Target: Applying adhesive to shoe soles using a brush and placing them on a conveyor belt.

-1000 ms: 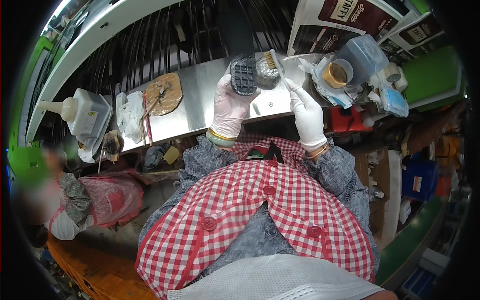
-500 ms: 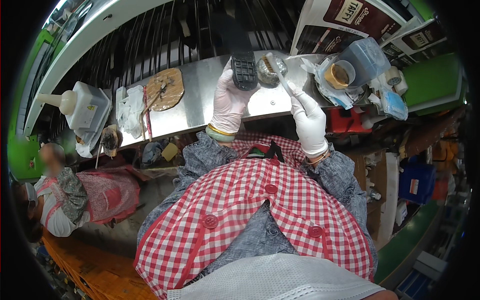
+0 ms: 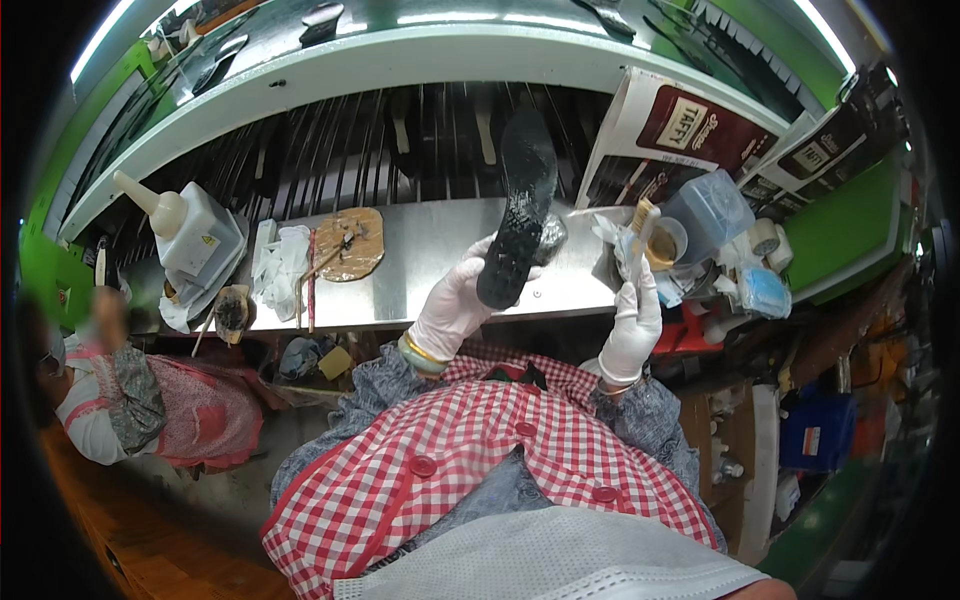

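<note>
My left hand (image 3: 450, 308), in a white glove, grips the heel end of a black shoe sole (image 3: 522, 210). The sole stands up and away from me, and whitish wet streaks mark its middle. Behind its lower part sits a round silvery object (image 3: 551, 238) on the metal bench, partly hidden. My gloved right hand (image 3: 631, 328) is closed around the handle of a small brush (image 3: 641, 222), bristle end up. In this view the brush overlaps the edge of a cup (image 3: 668, 242) with brownish contents; I cannot tell whether they touch.
Along the metal bench (image 3: 430, 235) lie a round brown board (image 3: 348, 245), white cloths (image 3: 281, 262) and a white squeeze bottle (image 3: 197, 235). A clear bluish container (image 3: 708, 215) stands behind the cup. Dark rods span the gap beyond. A co-worker (image 3: 160, 400) is at the left.
The view has tilted up toward the bench's far side. My left hand has turned the sole, so its long streaked face shows. The brush has moved right, from the silvery object to the cup.
</note>
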The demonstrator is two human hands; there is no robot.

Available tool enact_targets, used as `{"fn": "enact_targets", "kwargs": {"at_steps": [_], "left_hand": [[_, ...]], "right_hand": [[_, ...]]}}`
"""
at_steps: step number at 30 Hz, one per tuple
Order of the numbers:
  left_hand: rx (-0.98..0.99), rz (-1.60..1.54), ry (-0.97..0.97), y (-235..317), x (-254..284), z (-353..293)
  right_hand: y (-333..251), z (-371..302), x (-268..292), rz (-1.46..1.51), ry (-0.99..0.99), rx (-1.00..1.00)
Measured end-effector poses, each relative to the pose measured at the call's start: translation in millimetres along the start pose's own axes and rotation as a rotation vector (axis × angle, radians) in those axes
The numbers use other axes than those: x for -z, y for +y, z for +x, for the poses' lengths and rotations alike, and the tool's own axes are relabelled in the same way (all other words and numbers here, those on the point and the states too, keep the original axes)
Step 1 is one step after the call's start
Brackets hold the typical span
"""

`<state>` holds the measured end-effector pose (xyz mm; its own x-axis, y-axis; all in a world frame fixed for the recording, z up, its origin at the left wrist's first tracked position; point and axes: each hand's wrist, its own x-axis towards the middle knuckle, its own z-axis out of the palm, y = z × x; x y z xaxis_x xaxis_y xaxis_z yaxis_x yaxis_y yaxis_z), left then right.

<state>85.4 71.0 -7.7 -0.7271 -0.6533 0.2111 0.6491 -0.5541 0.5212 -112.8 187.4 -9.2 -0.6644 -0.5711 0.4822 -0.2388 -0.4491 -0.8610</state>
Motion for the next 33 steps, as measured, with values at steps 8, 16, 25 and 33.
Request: {"fn": "enact_targets", "kwargs": {"at_steps": [8,16,25,33], "left_hand": [[-0.248,0.256,-0.155,85.6,-90.3,67.9],[-0.174,0.09,0.044,107.4,-62.2,237.9],[-1.093,1.778,0.466,270.9,-9.6,228.5],[-0.018,2.291,1.13,372.8,12.2,234.2]], "right_hand": [[23.3,-10.1,13.4,-0.043,0.025,-0.143],[32.6,-12.5,-5.4,-0.172,-0.03,-0.207],[67.3,-19.5,-2.8,-0.024,0.025,-0.317],[77.3,-20.8,-14.9,0.009,0.06,-0.406]]}}
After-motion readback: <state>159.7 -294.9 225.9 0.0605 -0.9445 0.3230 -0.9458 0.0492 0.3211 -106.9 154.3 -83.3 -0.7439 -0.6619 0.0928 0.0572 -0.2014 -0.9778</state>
